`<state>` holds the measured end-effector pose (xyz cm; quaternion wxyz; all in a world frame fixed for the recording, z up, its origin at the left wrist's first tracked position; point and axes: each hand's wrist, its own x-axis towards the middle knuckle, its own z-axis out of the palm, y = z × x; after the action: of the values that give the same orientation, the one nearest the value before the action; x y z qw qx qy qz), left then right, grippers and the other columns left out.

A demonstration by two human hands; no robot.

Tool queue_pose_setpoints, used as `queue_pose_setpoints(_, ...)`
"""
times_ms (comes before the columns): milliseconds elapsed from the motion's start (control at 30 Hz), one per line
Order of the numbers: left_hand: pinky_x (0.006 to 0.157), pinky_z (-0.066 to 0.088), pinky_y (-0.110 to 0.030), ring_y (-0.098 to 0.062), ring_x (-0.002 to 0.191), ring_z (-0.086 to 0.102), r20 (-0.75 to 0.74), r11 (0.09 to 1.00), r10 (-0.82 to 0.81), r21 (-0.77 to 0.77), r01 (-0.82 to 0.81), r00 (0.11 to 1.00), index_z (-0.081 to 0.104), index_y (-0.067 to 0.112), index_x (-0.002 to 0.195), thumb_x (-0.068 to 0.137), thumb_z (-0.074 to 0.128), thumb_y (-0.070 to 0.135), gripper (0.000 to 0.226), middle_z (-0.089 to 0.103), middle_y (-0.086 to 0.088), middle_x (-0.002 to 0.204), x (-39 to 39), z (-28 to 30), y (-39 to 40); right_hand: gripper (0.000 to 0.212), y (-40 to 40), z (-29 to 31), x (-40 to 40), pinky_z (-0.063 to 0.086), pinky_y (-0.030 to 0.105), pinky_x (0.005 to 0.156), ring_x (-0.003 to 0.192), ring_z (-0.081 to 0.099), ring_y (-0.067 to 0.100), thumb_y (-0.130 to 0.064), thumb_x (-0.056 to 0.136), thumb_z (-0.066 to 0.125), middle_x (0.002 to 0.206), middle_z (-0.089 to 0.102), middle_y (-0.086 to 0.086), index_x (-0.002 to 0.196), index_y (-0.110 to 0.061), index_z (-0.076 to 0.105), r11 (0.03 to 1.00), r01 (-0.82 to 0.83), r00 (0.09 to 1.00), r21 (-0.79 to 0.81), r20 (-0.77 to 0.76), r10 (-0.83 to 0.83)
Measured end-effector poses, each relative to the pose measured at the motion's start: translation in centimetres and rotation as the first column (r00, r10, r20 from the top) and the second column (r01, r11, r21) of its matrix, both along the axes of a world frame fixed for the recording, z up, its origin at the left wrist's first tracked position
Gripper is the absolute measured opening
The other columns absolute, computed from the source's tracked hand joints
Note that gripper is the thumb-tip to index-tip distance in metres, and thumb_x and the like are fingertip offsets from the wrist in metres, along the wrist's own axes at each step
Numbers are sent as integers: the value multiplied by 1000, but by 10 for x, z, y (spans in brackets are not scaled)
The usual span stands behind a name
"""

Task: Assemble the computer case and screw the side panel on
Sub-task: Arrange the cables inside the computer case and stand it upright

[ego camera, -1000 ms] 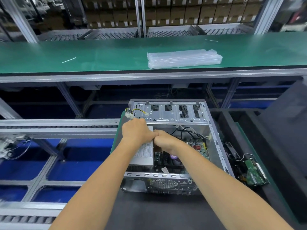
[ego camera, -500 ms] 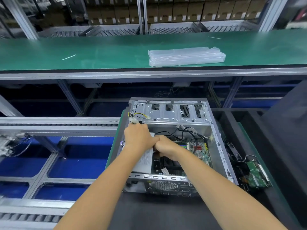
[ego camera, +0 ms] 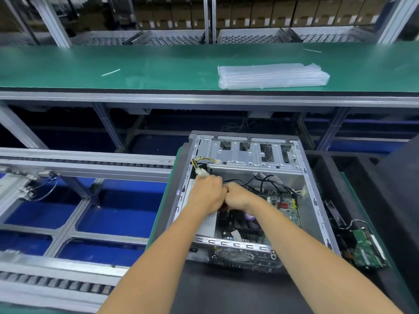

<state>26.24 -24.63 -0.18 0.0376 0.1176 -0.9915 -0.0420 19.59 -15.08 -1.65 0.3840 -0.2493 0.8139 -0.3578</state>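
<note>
Both hands, left [ego camera: 207, 193] and right [ego camera: 238, 197], curled knuckle to knuckle inside the open case [ego camera: 314, 200]; grip contents hidden. Risk: tugged cables [ego camera: 267, 182] could snag or unseat at the board [ego camera: 285, 205].

Electronics assembly line, as I see it: green-matted conveyor bench [ego camera: 158, 64], aluminium roller track [ego camera: 68, 162], stacked cartons [ego camera: 249, 12] behind (labels unreadable), open computer case [ego camera: 249, 155], loose circuit board [ego camera: 367, 248] alongside.
</note>
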Motion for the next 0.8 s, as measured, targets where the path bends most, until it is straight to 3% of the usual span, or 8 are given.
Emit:
queue_pose_setpoints(100, 81, 33, -37, -30, 89, 55, -9, 1000, 0, 0, 0, 1000, 54, 9, 86, 95, 37, 25, 25, 63, -13, 94, 0, 0, -1, 28, -2, -2, -2, 42, 36, 69, 74, 49, 22, 9, 83, 35, 77, 57, 12, 75, -8, 56, 1000, -31, 1000, 0, -4, 31)
queue_pose_setpoints(367, 70, 25, -35, -32, 87, 52, -49, 995, 22, 96, -17, 999, 45, 13, 74, 92, 41, 24, 22, 62, -16, 86, -5, -6, -2, 30, -2, -4, -9, 31, 32, 64, 70, 37, 20, 10, 82, 34, 67, 45, 5, 64, -12, 45, 996, -81, 991, 25, -102, 83)
queue_pose_setpoints(533, 73, 35, -36, -32, 89, 51, -44, 976, 124, 183, -114, 991, 58, 4, 91, 95, 39, 27, 30, 57, -17, 96, -12, -5, -5, 39, -11, -5, -13, 25, 30, 54, 60, 28, 15, 13, 81, 34, 58, 37, -1, 54, -14, 36, 999, -48, 988, 2, -146, 48)
queue_pose_setpoints(667, 72, 32, -36, -31, 93, 52, -57, 987, 114, 124, -107, 992, 55, 6, 88, 96, 37, 27, 28, 61, -16, 97, -13, -6, -2, 41, -9, -7, -12, 24, 31, 54, 58, 27, 15, 13, 81, 35, 56, 34, -1, 52, -15, 32, 998, -66, 984, -9, -166, 64)
queue_pose_setpoints(800, 70, 25, -34, -31, 84, 55, -68, 999, 45, -10, -46, 997, 42, 15, 77, 96, 36, 26, 23, 64, -13, 91, -6, -9, -2, 33, -7, -11, -12, 30, 31, 57, 63, 37, 18, 10, 82, 38, 63, 45, 4, 59, -13, 41, 990, -140, 971, 22, -195, 142)
